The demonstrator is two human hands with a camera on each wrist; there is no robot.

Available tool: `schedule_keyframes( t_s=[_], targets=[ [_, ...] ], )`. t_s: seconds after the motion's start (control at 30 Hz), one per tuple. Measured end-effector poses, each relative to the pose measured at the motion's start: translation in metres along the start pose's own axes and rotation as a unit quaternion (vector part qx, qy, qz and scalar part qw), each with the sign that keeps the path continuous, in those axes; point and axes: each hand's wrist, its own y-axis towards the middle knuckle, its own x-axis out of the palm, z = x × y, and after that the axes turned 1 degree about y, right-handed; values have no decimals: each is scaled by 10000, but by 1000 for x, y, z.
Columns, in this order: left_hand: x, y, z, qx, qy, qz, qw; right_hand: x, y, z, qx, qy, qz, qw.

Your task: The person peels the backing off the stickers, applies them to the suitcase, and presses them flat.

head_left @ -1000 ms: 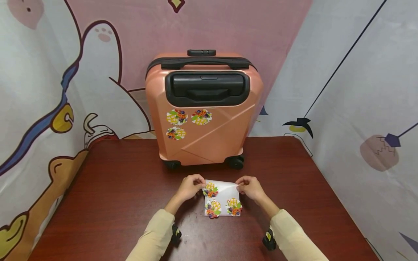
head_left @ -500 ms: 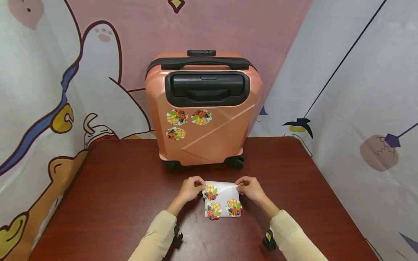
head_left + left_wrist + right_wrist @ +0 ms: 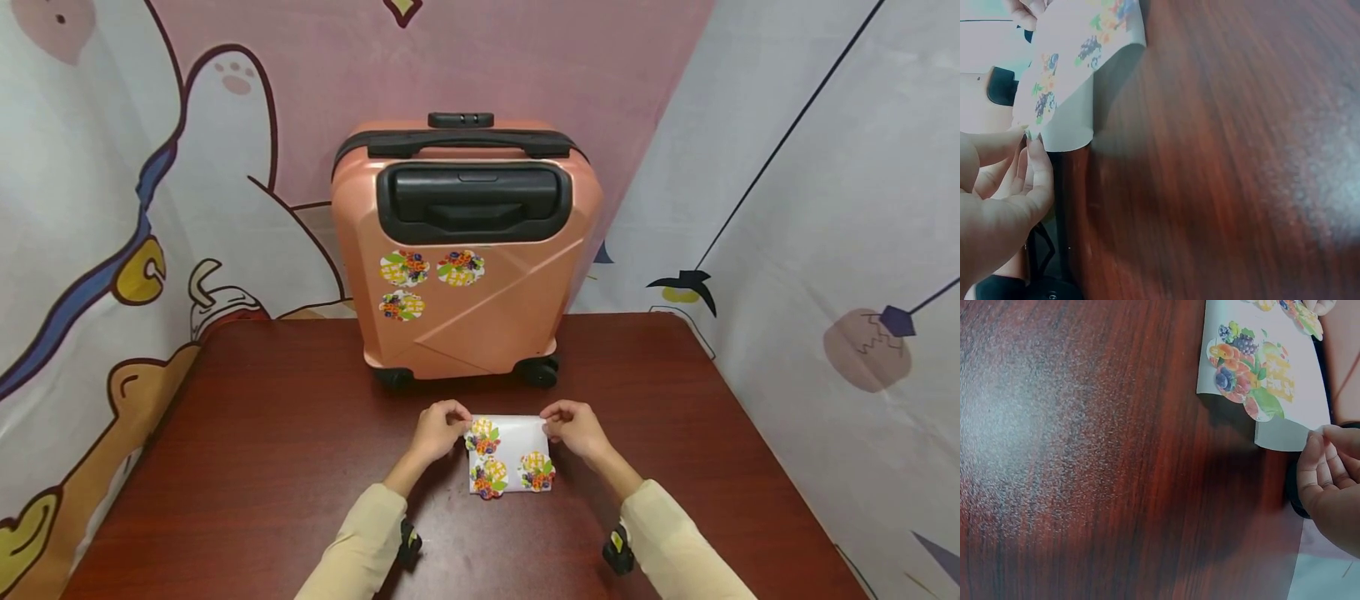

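Observation:
Both hands pinch the far corners of a white sticker sheet [image 3: 517, 442], the left hand [image 3: 437, 431] at its left corner and the right hand [image 3: 576, 429] at its right one. Three round fruit stickers lie on it: one near the left fingertips, one at lower left and a fruit sticker [image 3: 1250, 372] at lower right. From the wrist views the paper looks curved and folded back underneath, partly raised off the table. Behind it stands an upright salmon-pink suitcase [image 3: 480, 308], with three similar fruit stickers [image 3: 402, 306] on the upper left of its front.
The reddish-brown table [image 3: 262, 450] carries the suitcase near its far edge, on black wheels [image 3: 540, 372]. A cartoon-printed cloth [image 3: 645, 167] hangs round the back and sides. Black wrist cameras [image 3: 618, 550] sit under both cuffs.
The sheet has shifted and tilted slightly between the hands, its near edge now a little higher in the head view. Both hands keep their pinch, and the suitcase stays put.

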Motion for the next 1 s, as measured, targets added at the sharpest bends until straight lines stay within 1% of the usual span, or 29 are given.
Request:
schedule_keyframes(
  t_s=[0.1, 0.27, 0.3, 0.37, 0.53, 0.6, 0.63, 0.7, 0.8, 1.0],
  targets=[
    [-2, 0, 3, -14, 9, 43, 10000, 0, 1, -1, -74, 84, -1, 9999],
    [-3, 1, 6, 23, 66, 152, 9999, 0, 1, -5, -131, 71, 18, 9999],
    [-3, 2, 6, 39, 82, 175, 9998, 0, 0, -6, -133, 91, 9, 9999],
    [-3, 2, 7, 60, 68, 217, 9997, 0, -4, -16, -115, 96, -14, 9999],
    [-1, 2, 6, 69, -55, 282, 9996, -1, -4, -16, -24, -20, 22, 10000],
    [-1, 1, 7, 75, -66, 297, 9995, -1, 2, -9, 35, -78, 63, 9999],
    [-1, 1, 7, 66, -69, 299, 9995, -1, 3, -10, 60, -87, 58, 9999],
    [-1, 1, 7, 70, -55, 306, 9995, 0, 4, -13, 32, -69, -8, 10000],
    [-2, 2, 8, 86, -42, 303, 9995, 3, 4, -19, -130, 39, -167, 9998],
    [-2, 1, 10, 217, -111, 298, 9993, 15, 3, -25, -342, 139, -405, 9985]
  ],
)
